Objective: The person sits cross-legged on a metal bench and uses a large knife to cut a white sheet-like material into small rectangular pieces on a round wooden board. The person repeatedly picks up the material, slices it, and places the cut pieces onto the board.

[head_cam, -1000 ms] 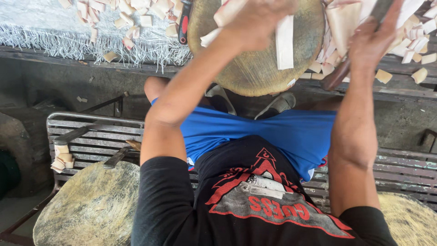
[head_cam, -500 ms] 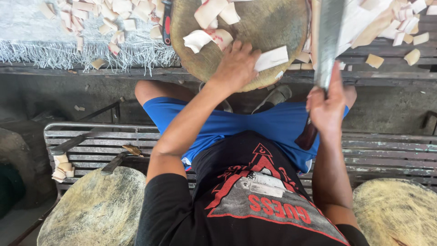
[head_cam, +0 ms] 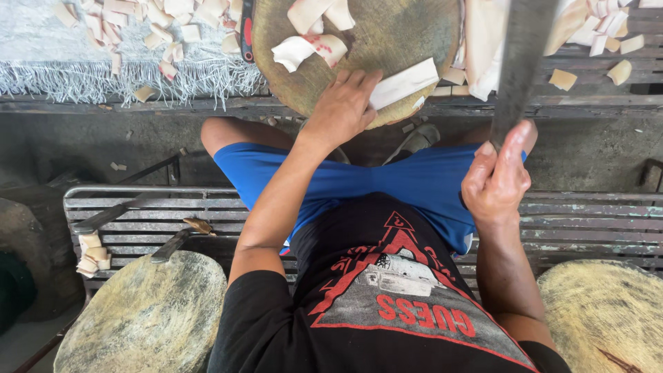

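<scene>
while the left hand [head_cam: 345, 103] lies half open, fingers spread on the near rim of the round block [head_cam: 387, 62], its fingertips touch a white strip [head_cam: 404, 83]. the right hand [head_cam: 497, 179] is closed around the handle of a cleaver [head_cam: 521, 62], blade up and away, long axis near upright, just right of the block. cut pieces [head_cam: 311, 45] crowd the block's far part; its middle is bare. a bench [head_cam: 138, 214] lies behind the person.
</scene>
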